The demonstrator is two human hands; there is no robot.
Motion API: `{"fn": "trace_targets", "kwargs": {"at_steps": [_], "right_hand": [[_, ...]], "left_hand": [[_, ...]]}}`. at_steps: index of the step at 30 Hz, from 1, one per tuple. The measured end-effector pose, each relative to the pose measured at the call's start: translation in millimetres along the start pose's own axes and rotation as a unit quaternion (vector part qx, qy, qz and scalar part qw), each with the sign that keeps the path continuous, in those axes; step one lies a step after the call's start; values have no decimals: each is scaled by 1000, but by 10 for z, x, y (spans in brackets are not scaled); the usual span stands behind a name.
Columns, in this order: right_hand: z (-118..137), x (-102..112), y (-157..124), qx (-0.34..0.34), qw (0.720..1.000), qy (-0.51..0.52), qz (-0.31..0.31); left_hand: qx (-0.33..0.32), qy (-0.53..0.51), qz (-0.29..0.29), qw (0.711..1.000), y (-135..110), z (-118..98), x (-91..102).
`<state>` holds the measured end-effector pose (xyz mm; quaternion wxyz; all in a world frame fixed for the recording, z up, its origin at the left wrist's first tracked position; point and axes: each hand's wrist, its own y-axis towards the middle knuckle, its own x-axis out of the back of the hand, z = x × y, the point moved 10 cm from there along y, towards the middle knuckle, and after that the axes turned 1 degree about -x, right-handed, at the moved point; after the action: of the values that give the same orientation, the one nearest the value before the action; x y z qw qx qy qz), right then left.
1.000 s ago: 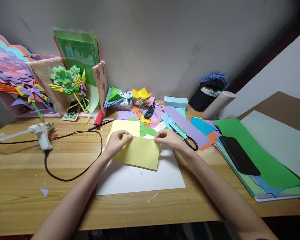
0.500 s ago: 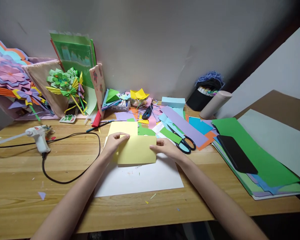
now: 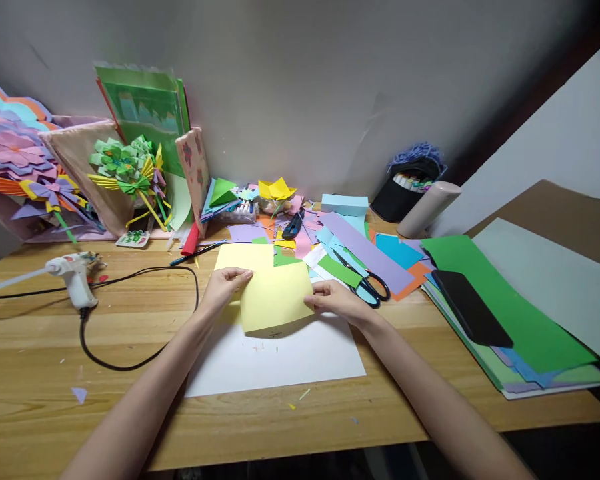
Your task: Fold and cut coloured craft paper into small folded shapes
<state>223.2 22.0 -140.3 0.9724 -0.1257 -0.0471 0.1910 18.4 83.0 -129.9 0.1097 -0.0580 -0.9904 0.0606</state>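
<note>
Fingers (image 3: 243, 275) of left hand (image 3: 221, 291) and right hand (image 3: 333, 298) pinch opposite sides of curved pale-yellow rectangular paper (image 3: 277, 298), held over large white paper sheet (image 3: 275, 369). White plastic glue gun (image 3: 79, 283) lies on wooden worktop (image 3: 30, 360), left of that sheet.

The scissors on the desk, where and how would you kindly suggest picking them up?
Probably grip the scissors by the black handle loops, coming from the near right side: both loops lie exposed there, while the blades point away among paper scraps.

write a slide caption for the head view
Left hand and right hand hold a yellow sheet over white paper, scissors to the right.
</note>
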Motion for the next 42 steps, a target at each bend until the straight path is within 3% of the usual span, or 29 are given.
{"fn": "trace_targets", "kwargs": {"at_steps": [2, 5, 7, 10, 12, 15, 18, 22, 25, 27, 30, 33, 37, 42], "right_hand": [[15, 73, 9, 7, 999, -9, -33], [59, 148, 0, 11, 997, -32, -67], [106, 169, -16, 15, 996, -35, -82], [187, 162, -26, 32, 995, -13, -98], [221, 128, -14, 45, 994, 13, -98], [223, 92, 12, 46, 994, 26, -99], [234, 140, 9, 47, 993, 16, -111], [277, 441, -69, 56, 981, -17, -186], [203, 672, -111, 31, 970, -41, -238], [100, 733, -86, 7, 969, -50, -240], [2, 713, 11, 5, 974, -80, -213], [-19, 652, 123, 26, 974, -130, -184], [-16, 712, 184, 42, 956, -194, -217], [-118, 781, 166, -5, 946, -211, -248]], "left_hand": [[-41, 31, -12, 999, -20, -80, -2], [-185, 130, -25, 974, -189, -453, -91], [-265, 186, 49, 945, -386, -667, -348], [-303, 226, 193, 905, -679, -758, -740], [-301, 229, 222, 899, -765, -750, -833], [-277, 207, 219, 913, -723, -677, -826], [-238, 156, 155, 946, -543, -596, -646], [-130, 27, 37, 991, -240, -372, -243], [-57, 1, 70, 996, -98, -152, -206], [-64, 72, 74, 993, -60, -95, -192], [-196, 255, 6, 947, -134, -291, -197], [-330, 376, 43, 865, -332, -450, -551], [-356, 458, 103, 808, -402, -376, -909], [-362, 515, 98, 771, -367, -325, -1018]]}}
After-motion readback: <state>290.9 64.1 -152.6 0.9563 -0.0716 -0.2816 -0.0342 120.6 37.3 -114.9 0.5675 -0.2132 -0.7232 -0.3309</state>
